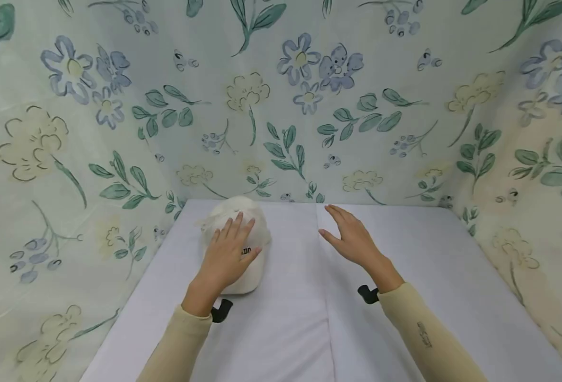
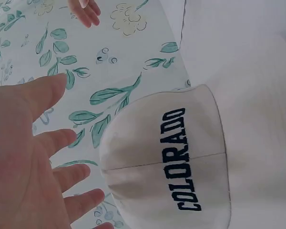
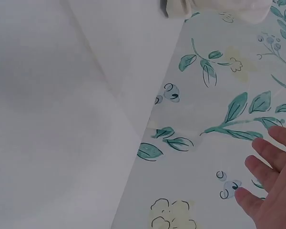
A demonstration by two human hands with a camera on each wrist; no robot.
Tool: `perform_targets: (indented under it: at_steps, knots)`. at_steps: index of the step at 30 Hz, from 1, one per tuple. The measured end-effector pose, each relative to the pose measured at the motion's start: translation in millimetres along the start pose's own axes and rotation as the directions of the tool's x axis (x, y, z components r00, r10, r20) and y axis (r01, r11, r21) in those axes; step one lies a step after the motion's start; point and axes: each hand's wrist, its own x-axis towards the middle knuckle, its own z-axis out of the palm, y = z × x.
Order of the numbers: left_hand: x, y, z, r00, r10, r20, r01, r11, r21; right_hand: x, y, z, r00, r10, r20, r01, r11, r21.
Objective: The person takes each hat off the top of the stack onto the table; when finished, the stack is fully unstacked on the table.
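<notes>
A cream baseball cap (image 1: 249, 276) lies at the left of the white table, its brim toward me. Dark letters spelling COLORADO cross its front panel, plainest on the cap (image 2: 148, 138) in the left wrist view. Over the cap hovers my left hand (image 1: 226, 254), fingers spread and fairly straight, hiding part of the crown. The left wrist view shows a gap between that hand (image 2: 28, 152) and the cap. My right hand (image 1: 354, 239) hangs above the table to the right of the cap, fingers extended, holding nothing. A bit of the cap (image 3: 229, 5) shows in the right wrist view.
White cloth covers the table (image 1: 429, 254), with a crease or seam (image 1: 327, 318) running down its middle. A flower-patterned curtain (image 1: 281, 106) rises behind the table and along both sides. Dark straps (image 1: 368, 294) show at both wrists.
</notes>
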Motion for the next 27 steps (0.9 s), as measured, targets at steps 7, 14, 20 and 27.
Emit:
perform_targets:
  at_steps: [7, 14, 20, 27]
  knots:
    - [-15.5, -14.1, 2.2, 0.998, -0.03, -0.059, 0.027, 0.998, -0.062, 21.5, -7.6, 15.3, 1.0, 0.007, 0.028, -0.01, 0.995, 0.102]
    - [-36.6, -26.8, 7.4, 0.989, -0.091, -0.119, 0.074, 0.987, -0.146, 36.7, -17.7, 33.7, 0.999, -0.013, 0.041, 0.005, 0.984, 0.177]
    - [-56.7, -34.0, 13.0, 0.975, -0.158, -0.155, 0.122, 0.968, -0.221, 43.6, -27.1, 45.9, 0.995, -0.001, 0.095, -0.027, 0.955, 0.295]
    - [-74.2, -42.4, 22.7, 0.96, -0.243, -0.143, 0.191, 0.934, -0.303, 53.7, -36.4, 56.9, 0.992, -0.022, 0.121, -0.027, 0.921, 0.389]
